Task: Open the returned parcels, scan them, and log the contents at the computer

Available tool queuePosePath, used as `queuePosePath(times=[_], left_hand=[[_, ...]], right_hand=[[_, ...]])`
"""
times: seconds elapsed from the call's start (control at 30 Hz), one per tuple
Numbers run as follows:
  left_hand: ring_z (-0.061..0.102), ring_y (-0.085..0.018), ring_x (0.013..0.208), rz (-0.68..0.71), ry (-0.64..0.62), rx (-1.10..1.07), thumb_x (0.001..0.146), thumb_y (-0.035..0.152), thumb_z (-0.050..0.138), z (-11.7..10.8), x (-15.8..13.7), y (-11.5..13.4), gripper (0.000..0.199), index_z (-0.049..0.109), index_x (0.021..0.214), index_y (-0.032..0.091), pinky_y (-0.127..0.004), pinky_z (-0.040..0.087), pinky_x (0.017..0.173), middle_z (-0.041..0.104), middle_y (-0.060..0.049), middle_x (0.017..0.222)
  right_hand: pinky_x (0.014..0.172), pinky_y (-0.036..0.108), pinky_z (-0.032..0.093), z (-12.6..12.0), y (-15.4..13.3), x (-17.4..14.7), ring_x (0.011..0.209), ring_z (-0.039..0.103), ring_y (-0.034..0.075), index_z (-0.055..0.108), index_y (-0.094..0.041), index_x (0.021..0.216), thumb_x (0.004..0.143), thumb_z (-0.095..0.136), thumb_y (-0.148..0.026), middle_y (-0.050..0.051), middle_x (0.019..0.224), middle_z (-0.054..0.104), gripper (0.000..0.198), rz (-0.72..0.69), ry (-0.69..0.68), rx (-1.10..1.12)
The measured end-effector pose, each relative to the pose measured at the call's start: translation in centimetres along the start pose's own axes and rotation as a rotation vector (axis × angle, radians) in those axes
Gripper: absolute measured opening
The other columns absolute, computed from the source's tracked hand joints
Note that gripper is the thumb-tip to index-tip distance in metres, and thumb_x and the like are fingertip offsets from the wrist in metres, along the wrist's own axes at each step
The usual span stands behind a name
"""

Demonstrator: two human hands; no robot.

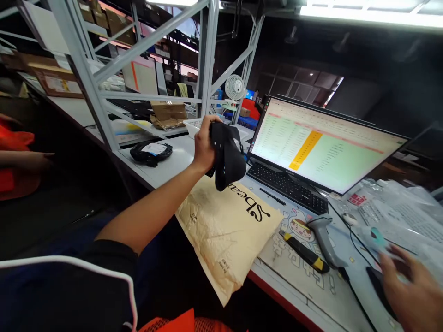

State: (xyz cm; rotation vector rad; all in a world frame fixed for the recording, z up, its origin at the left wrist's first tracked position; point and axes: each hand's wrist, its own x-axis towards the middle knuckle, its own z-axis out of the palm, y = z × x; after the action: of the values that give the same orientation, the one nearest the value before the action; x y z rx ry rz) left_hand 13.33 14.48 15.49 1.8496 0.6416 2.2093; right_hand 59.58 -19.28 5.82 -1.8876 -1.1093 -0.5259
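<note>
My left hand [205, 145] is closed around a black, curved, strap-like item [228, 159], held up over a cream padded mailer bag [228, 230] with black lettering. The mailer lies on the desk and overhangs its front edge. At the lower right, my right hand [410, 288] is slightly blurred, its thumb and fingers apart with nothing visible between them. A small teal object [378, 236] is just beyond its fingertips. To its left lie a grey barcode scanner [326, 240] and a black and yellow utility knife [304, 251].
A monitor [318, 143] and black keyboard [287, 186] stand behind the mailer, with a pen [272, 196] in front. Clear plastic bags [401, 212] cover the right side. A black wrapped parcel [151, 152] sits by the grey rack post [92, 101]. Another person's hand [34, 161] shows far left.
</note>
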Motion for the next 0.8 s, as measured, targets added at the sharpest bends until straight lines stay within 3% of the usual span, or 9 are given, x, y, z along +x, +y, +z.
queuePosePath(times=[0.07,0.17,0.27,0.37,0.47,0.57,0.67,0.73,0.8], left_hand=[[0.074,-0.017,0.093,-0.046,-0.046,-0.038,0.095,0.029,0.073,1.4,-2.9,2.2,0.017,0.064,0.109,0.027,-0.030,0.055,0.083,0.078,0.002,0.102],[0.075,-0.017,0.092,-0.088,-0.129,-0.046,0.091,0.018,0.071,3.2,-6.3,4.6,0.023,0.064,0.110,0.028,-0.028,0.056,0.082,0.080,0.002,0.105],[0.075,-0.017,0.092,-0.156,-0.177,-0.085,0.092,0.015,0.060,2.6,-7.8,5.0,0.021,0.064,0.108,0.027,-0.030,0.057,0.085,0.080,0.000,0.106],[0.075,-0.019,0.093,-0.346,-0.145,-0.213,0.085,0.015,0.054,-0.8,-7.5,3.0,0.014,0.061,0.095,0.023,-0.033,0.058,0.088,0.080,-0.004,0.101],[0.074,-0.021,0.092,-0.550,-0.123,-0.220,0.077,0.017,0.054,-5.7,-7.4,0.4,0.008,0.053,0.082,0.023,-0.035,0.058,0.090,0.078,-0.005,0.091],[0.073,-0.022,0.091,-0.657,-0.102,-0.084,0.074,0.020,0.053,-9.7,-8.2,-0.9,0.007,0.049,0.078,0.024,-0.037,0.058,0.091,0.077,-0.005,0.087],[0.075,-0.025,0.102,-0.547,-0.116,0.069,0.077,0.022,0.053,-12.5,-10.1,0.4,0.005,0.051,0.080,0.025,-0.042,0.057,0.102,0.077,-0.006,0.091],[0.074,-0.027,0.115,-0.348,-0.208,0.149,0.079,0.020,0.055,-14.3,-12.0,2.2,0.007,0.053,0.083,0.025,-0.045,0.055,0.109,0.078,-0.006,0.098],[0.073,-0.029,0.122,-0.150,-0.363,0.197,0.080,0.014,0.058,-16.1,-14.2,4.0,0.013,0.057,0.086,0.026,-0.048,0.054,0.111,0.078,-0.006,0.103]], right_hand=[[0.084,0.059,0.062,1.6,-10.1,-0.1,0.091,0.074,0.036,0.069,-0.028,0.134,0.093,0.066,-0.069,0.013,0.119,0.074,0.058,-0.053,-0.281,0.276],[0.081,0.046,0.065,7.8,-23.1,-1.5,0.105,0.072,0.031,0.050,-0.027,0.159,0.091,0.073,-0.069,0.017,0.151,0.059,0.083,-0.163,-0.695,0.648],[0.085,0.043,0.062,14.8,-29.2,-3.0,0.103,0.069,0.028,0.034,-0.024,0.168,0.087,0.079,-0.055,0.016,0.138,0.065,0.097,-0.166,-0.867,0.863],[0.083,0.039,0.059,18.6,-29.3,-3.3,0.085,0.064,0.023,0.055,-0.023,0.152,0.084,0.073,-0.036,0.005,0.101,0.071,0.071,-0.177,-0.901,0.888],[0.091,0.041,0.056,19.1,-27.9,-1.8,0.084,0.061,0.022,0.074,-0.022,0.121,0.078,0.063,-0.025,0.003,0.095,0.069,0.045,-0.212,-0.686,0.795],[0.103,0.045,0.052,18.5,-27.5,0.0,0.097,0.063,0.025,0.076,-0.021,0.098,0.075,0.057,-0.022,0.007,0.099,0.070,0.030,-0.218,-0.448,0.699],[0.097,0.041,0.055,18.2,-27.6,0.2,0.094,0.062,0.023,0.068,-0.020,0.089,0.077,0.056,-0.024,0.007,0.096,0.067,0.018,-0.103,-0.276,0.732],[0.085,0.036,0.059,18.0,-27.2,-0.8,0.085,0.061,0.020,0.061,-0.022,0.090,0.079,0.060,-0.028,0.003,0.090,0.063,0.013,0.137,-0.220,0.873],[0.071,0.032,0.061,17.5,-26.1,-2.2,0.076,0.062,0.018,0.054,-0.024,0.091,0.080,0.065,-0.036,-0.001,0.084,0.060,0.020,0.455,-0.315,1.028]])
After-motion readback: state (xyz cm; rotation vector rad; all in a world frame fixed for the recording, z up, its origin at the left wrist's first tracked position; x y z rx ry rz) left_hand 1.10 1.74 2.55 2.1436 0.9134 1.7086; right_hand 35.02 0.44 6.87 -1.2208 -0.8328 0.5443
